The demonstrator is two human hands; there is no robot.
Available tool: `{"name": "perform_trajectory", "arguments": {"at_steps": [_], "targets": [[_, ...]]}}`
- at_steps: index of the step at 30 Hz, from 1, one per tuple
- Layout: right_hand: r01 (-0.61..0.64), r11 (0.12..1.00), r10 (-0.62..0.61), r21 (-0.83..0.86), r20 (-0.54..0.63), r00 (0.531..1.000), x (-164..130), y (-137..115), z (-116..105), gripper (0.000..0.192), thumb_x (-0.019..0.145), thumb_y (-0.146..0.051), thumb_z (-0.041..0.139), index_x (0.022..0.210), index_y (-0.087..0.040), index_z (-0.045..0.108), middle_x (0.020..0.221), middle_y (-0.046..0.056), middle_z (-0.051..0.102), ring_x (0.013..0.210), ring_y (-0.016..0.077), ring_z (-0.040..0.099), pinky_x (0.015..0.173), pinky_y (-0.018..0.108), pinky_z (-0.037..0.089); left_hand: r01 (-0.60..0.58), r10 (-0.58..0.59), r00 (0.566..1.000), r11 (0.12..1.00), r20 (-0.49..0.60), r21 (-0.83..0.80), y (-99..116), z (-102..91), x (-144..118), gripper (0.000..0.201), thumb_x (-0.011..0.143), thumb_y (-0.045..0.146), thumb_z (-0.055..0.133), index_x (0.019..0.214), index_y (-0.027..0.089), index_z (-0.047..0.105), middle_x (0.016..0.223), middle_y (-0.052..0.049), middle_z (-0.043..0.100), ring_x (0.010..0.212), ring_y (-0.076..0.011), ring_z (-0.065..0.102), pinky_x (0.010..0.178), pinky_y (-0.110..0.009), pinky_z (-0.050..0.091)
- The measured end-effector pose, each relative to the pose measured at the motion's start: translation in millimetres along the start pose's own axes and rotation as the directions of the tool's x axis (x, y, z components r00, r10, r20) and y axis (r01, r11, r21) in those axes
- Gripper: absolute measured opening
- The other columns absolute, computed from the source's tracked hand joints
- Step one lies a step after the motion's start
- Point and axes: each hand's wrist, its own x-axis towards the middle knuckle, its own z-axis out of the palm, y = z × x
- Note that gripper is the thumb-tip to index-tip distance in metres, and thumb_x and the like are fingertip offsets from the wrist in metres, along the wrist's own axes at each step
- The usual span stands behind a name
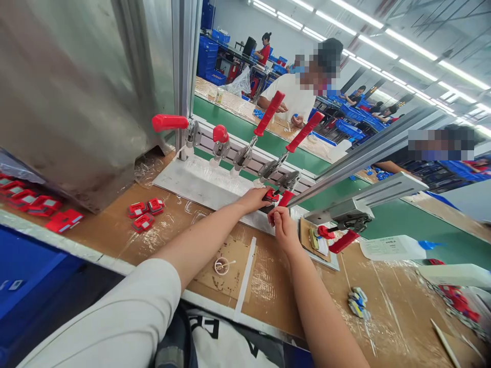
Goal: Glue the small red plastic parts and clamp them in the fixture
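Gripping: right hand (284, 230), curled round a red handle (286, 198).
Left hand (255, 200): touching a red piece (272, 195); cannot tell whether gripped.
Table (115, 240): white cup (221, 273), three red blocks (143, 222) further left.

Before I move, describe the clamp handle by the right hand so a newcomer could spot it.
Across the brown bench top runs a metal rail with a row of red-handled clamps. At its right end, one red handle slants down into the right hand. It alone in that row is held; its left neighbour slants upward.
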Motion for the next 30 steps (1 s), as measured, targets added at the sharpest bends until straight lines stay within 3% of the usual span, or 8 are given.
{"name": "perform_trajectory", "arguments": {"at_steps": [6,9,12,17,19,22,25,30], "targets": [[-0.016,0.946,0.027,-0.323,0.029,0.999,9,-2,-5,0.036,0.104,-0.052,0.047,0.121,-0.029,0.069,0.077,0.003,0.069,0.063,0.0235,0.056,0.063,0.032,0.031,0.005,-0.008,0.999,0.997,0.041,0.081,22,-15.7,-18,0.067,0.090,0.030,0.073,0.151,0.010,0.051,0.145,-0.020,0.065,0.133,-0.0330,0.062,0.112,-0.040,0.049],[-0.030,0.933,0.016,-0.360,-0.042,0.999,-5,-15,-2,0.044,0.105,-0.054,0.045,0.134,-0.030,0.067,0.068,0.002,0.066,0.057,0.0238,0.054,0.060,0.032,0.029,-0.046,0.023,0.992,0.982,0.128,0.182,37,-46.6,-63,0.054,0.088,0.026,0.075,0.139,0.015,0.062,0.140,-0.016,0.068,0.130,-0.0314,0.064,0.111,-0.037,0.048],[0.099,0.955,-0.112,-0.280,-0.029,0.993,-29,-38,10,0.045,0.107,-0.053,0.039,0.120,-0.024,0.071,0.074,0.005,0.069,0.064,0.0235,0.059,0.063,0.033,0.035,-0.005,-0.048,0.990,0.931,0.134,0.366,55,-96.7,-134,0.032,0.089,0.035,0.075,0.118,0.021,0.074,0.121,-0.011,0.076,0.119,-0.0322,0.068,0.107,-0.037,0.047],[0.462,0.879,-0.381,-0.123,0.405,0.832,-54,-82,34,0.048,0.107,-0.052,0.040,0.075,-0.021,0.058,0.072,0.005,0.064,0.068,0.0190,0.055,0.065,0.033,0.033,0.337,-0.420,0.899,0.486,-0.123,0.806,62,-181.3,-234,0.034,0.091,0.045,0.073,0.114,0.020,0.072,0.115,-0.014,0.076,0.113,-0.0346,0.069,0.094,-0.039,0.048],[0.482,0.869,-0.371,-0.115,0.494,0.786,-55,-90,39,0.046,0.105,-0.050,0.046,0.069,-0.021,0.053,0.068,0.003,0.061,0.064,0.0170,0.051,0.063,0.033,0.029,0.375,-0.475,0.861,0.346,-0.185,0.860,51,-197.0,-251,0.033,0.092,0.040,0.073,0.117,0.019,0.070,0.120,-0.016,0.076,0.119,-0.0345,0.067,0.096,-0.039,0.046],[0.509,0.852,-0.361,-0.122,0.565,0.742,-55,-91,44,0.041,0.103,-0.040,0.050,0.067,-0.021,0.053,0.066,0.003,0.062,0.061,0.0155,0.048,0.062,0.034,0.025,0.391,-0.506,0.837,0.291,-0.206,0.873,35,-199.4,-262,0.031,0.095,0.034,0.069,0.121,0.018,0.068,0.119,-0.017,0.076,0.120,-0.0346,0.067,0.099,-0.043,0.045],[0.534,0.833,-0.368,-0.143,0.577,0.729,-54,-89,47,0.038,0.105,-0.034,0.048,0.071,-0.020,0.057,0.070,0.004,0.066,0.062,0.0157,0.051,0.064,0.034,0.026,0.403,-0.429,0.874,0.374,-0.229,0.835,35,-186.7,-259,0.032,0.094,0.030,0.069,0.123,0.017,0.068,0.121,-0.017,0.075,0.119,-0.0362,0.068,0.102,-0.048,0.046],[0.548,0.828,-0.404,-0.123,0.547,0.733,-54,-87,55,0.036,0.108,-0.034,0.047,0.077,-0.019,0.058,0.078,0.006,0.069,0.069,0.0166,0.054,0.067,0.032,0.028,0.228,-0.162,0.969,0.883,-0.189,0.411,58,-137.6,-217,0.041,0.089,0.027,0.074,0.129,0.020,0.066,0.125,-0.009,0.068,0.113,-0.0255,0.069,0.101,-0.040,0.056]]}}
